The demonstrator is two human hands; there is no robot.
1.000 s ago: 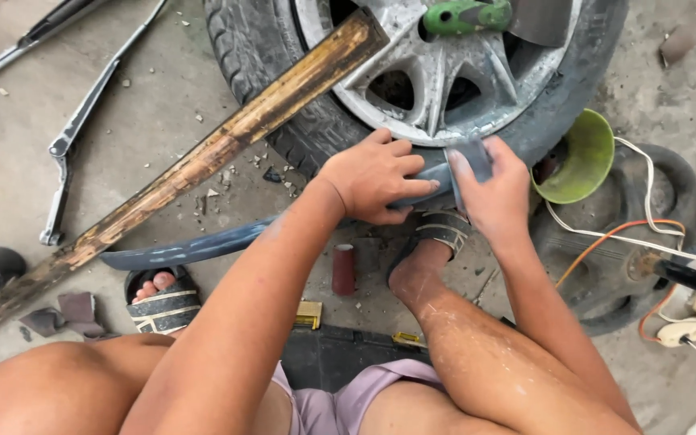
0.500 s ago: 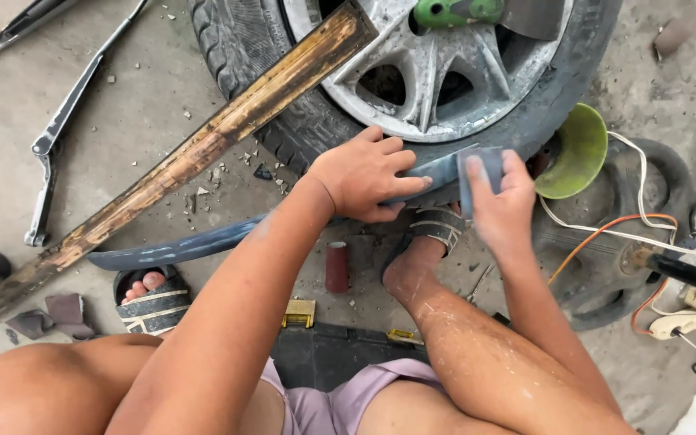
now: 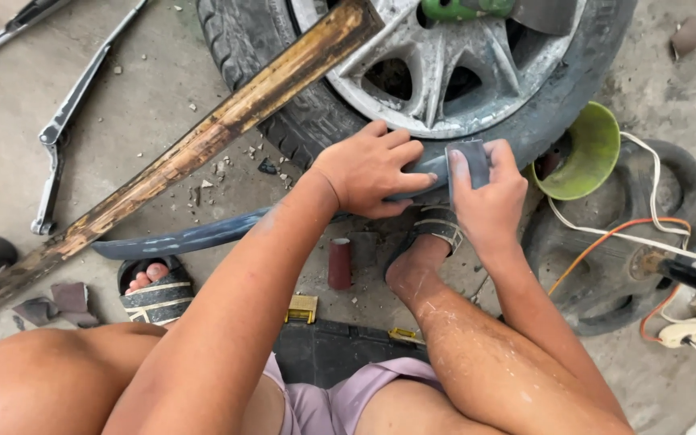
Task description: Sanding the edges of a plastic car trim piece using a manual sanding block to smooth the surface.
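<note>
A long curved blue-grey strip (image 3: 179, 240) lies across the floor in front of a tyre (image 3: 283, 113) with a silver alloy wheel (image 3: 437, 89). My left hand (image 3: 368, 169) presses down on the strip's right part, fingers curled over it. My right hand (image 3: 489, 197) holds a small grey sanding pad (image 3: 469, 161) against the strip just right of the left hand. My sandalled right foot (image 3: 424, 250) is below the hands; my left foot (image 3: 151, 286) is under the strip's left end.
A worn wooden plank (image 3: 179, 161) leans from the wheel to the lower left. Metal bars (image 3: 66, 121) lie at the upper left. A green bowl (image 3: 582, 153), cables (image 3: 630, 238) and a dark round part (image 3: 622, 266) sit at the right. A small red-brown cylinder (image 3: 340, 263) stands on the floor.
The view has shifted slightly. My right hand with the pad has slid a little along the strip; my left hand stays pressed on it.
</note>
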